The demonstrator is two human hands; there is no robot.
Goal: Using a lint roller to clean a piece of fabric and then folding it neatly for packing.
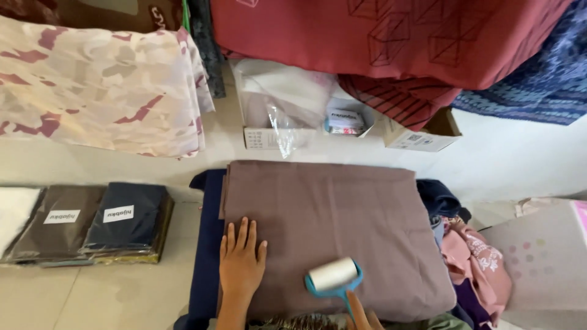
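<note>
Pale floor tiles (122,293) are serving as the work surface, with fabric heaped all around. At the centre a folded mauve-brown rectangle of cloth (330,220) is lying flat on top of a dark navy folded fabric (206,244), whose edge is showing along its left side. The left hand (241,260) is resting open on the mauve cloth, palm down and fingers spread, pinning its near left part. The right hand (361,319) is mostly out of frame at the bottom edge; its fingers are closing around the turquoise handle of a lint roller with a white sticky drum (333,275), which is sitting on the near right part of the cloth.

Judging by the roller's place, the near portion is being worked, while the far half towards the boxes looks yet to be covered; no lint can be made out at this size, so how much has been cleaned cannot be told.

Just right of the cloth a pink crumpled garment (477,260) is bunching beside a pale dotted box (541,256). To the left, flat packets of dark folded cloth in clear wrap (92,223) are lying in a row. Beyond, an open cardboard box with plastic bags (281,116) is standing under a hanging dark red fabric (391,36), and a cream and maroon patterned sheet (98,85) is draping at upper left.
</note>
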